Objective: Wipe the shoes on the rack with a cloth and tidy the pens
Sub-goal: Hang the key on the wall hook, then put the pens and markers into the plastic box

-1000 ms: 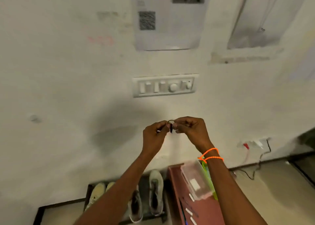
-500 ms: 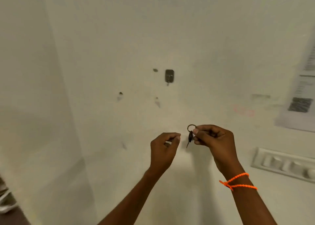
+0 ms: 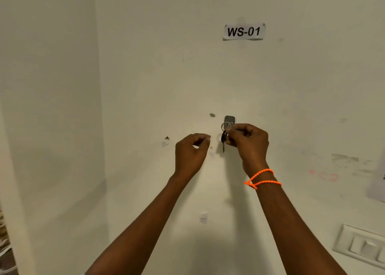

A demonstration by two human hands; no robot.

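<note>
Turned away from the shoe rack and the red counter with the pens, seen a second ago at the bottom of the frame; now only bare wall (image 3: 145, 66) in view. Half a second ago held the key ring in front of the wall, below the hook; now raised to the metal hook (image 3: 229, 119) at centre of the frame. Right hand (image 3: 248, 143) pinching the key ring (image 3: 224, 126) between thumb and fingers, ring touching the hook, dark key (image 3: 223, 138) hanging down just below. Cannot tell if the ring already sits on the hook or is only pressed against it. Left hand (image 3: 191, 152) let go of the ring, fingers loosely curled, holding nothing, just to the left of the key. Orange bead bracelet (image 3: 263, 179) on the right wrist.

Probably a side step: hanging up the key, not wiping or tidying. Shoes, cloth and pens not in view now, so no progress on them to judge from here.

Readable writing: paper label (image 3: 243, 31) in the upper centre, "WS-01" in black letters. Switch panel (image 3: 362, 248) at lower right, no text readable. Edge of a paper sheet at the right border, too cropped to read.
</note>
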